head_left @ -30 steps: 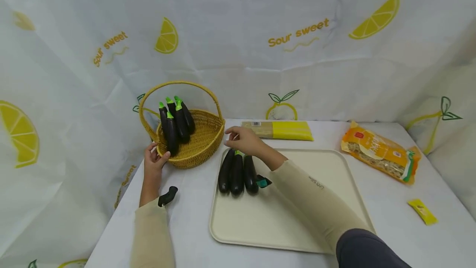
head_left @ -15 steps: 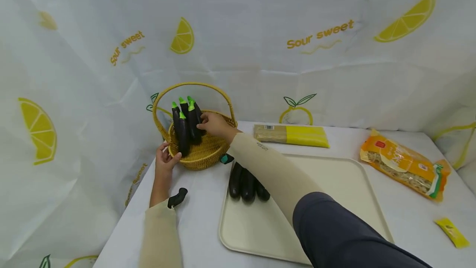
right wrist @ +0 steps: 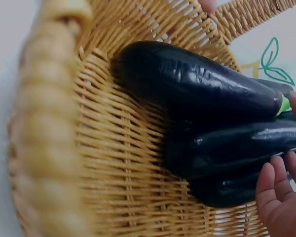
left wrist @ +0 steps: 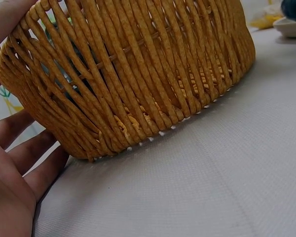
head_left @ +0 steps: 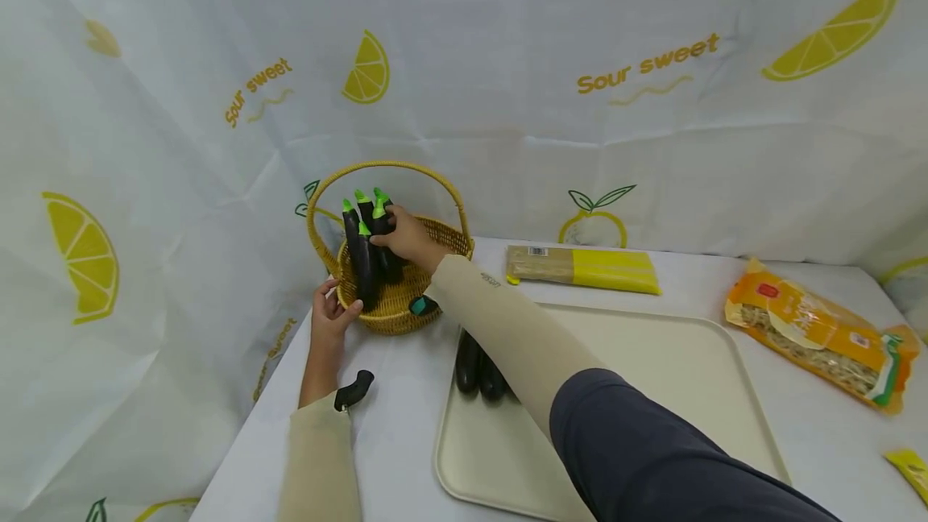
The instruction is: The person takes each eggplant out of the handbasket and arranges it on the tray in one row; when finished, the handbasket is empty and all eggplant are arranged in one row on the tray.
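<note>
A wicker basket (head_left: 395, 321) with a tall handle stands at the table's left back, several dark eggplants (head_left: 367, 276) leaning together inside, their green tops up. My left hand (head_left: 331, 325) holds its near left rim, thumb over the edge; the left wrist view has those fingers (left wrist: 42, 168) spread against the woven wall. Reaching in from the right, my right hand (head_left: 412, 242) grips one eggplant (right wrist: 237, 148) near its top, thumb on one side and fingertips on the other. More eggplants (head_left: 467, 365) lie on the beige tray (head_left: 522, 457), partly hidden by my right sleeve.
Behind the tray lies a flat yellow and tan packet (head_left: 580, 267). An orange bag (head_left: 819, 337) rests at the right, with a small yellow packet (head_left: 909, 474) nearer the right edge. A white lemon-print curtain (head_left: 478, 103) hangs close behind the table.
My right hand has moved left from above the tray into the basket and onto an eggplant there. My left hand stays on the rim. The head view has shifted slightly.
</note>
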A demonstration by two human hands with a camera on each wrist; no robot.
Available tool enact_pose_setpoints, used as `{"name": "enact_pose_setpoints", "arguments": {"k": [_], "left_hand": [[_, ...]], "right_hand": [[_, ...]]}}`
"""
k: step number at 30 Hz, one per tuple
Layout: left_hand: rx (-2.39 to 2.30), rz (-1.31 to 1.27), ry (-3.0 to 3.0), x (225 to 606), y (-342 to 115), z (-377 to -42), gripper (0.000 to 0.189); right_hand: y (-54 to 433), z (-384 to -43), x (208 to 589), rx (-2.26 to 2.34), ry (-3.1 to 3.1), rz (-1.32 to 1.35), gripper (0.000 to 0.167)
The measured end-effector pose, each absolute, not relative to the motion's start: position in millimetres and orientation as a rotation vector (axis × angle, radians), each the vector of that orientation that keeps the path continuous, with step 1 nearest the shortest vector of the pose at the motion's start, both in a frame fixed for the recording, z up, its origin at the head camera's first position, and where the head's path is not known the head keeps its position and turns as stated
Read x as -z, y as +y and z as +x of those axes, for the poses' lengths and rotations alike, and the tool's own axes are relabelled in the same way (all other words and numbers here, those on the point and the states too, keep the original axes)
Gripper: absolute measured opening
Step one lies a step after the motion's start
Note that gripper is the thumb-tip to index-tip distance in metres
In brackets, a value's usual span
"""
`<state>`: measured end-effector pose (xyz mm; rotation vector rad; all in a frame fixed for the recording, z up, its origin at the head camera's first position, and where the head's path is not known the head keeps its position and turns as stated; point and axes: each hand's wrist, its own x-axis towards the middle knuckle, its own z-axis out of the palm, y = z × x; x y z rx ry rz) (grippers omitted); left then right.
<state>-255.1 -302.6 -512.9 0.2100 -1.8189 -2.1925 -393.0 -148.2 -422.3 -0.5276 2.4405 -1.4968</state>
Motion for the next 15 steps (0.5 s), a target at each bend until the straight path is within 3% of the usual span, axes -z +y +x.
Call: {"name": "enact_pose_setpoints", "arguments": {"k": [9, 15], "left_hand": [[2.178, 0.201, -1.850, 494, -297, -246, 0.062], [2.198, 0.205, -1.826, 505, -301, -252, 0.060]], "right_hand": [[-156, -386, 430, 1.182, 2.554, -0.638, 0.060], [-158, -385, 435, 1.073, 2.668, -0.629, 0.055]]}}
